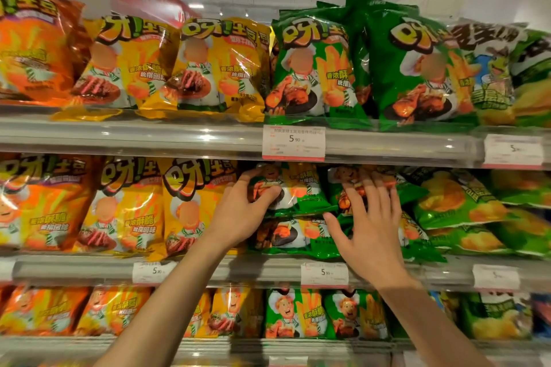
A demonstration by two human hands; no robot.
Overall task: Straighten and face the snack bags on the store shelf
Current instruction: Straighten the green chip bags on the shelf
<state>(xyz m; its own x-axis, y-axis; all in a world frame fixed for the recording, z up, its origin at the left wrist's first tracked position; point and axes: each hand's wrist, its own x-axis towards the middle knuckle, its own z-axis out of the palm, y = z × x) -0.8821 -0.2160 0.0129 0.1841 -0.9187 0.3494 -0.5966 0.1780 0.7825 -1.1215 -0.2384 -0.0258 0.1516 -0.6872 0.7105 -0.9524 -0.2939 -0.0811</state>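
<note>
1. A store shelf unit fills the view: three tiers of snack bags behind clear rails, with price tags [293,142] clipped to the rail fronts. The middle shelf [89,267] is where the hands are working.

2. At the left of that shelf the yellow bags [125,205] stand upright, faces out. They look finished, though their lower corners hang over the rail, so a brushing forearm could tip one off.

3. The left hand [241,214] grips the top left corner of a green bag [293,188], thumb in front, fingers curled onto its upper edge. This bag lies tilted on a second green bag [286,235], both slumped under the shelf above (their tops are hidden, so I cannot tell how they stand behind).

4. The right hand [372,223] lies flat and spread, fingers straight, pressing on another green bag [347,188] just right of the first.

5. Risks, as I judge them: pulling the gripped bag forward could drag the lower one over the rail; hard pressing could crush chips or burst a seam; the slick film could slip.

6. Far right, the lime bags [456,202] lean loosely and could slide if the green stack shifts.
</note>
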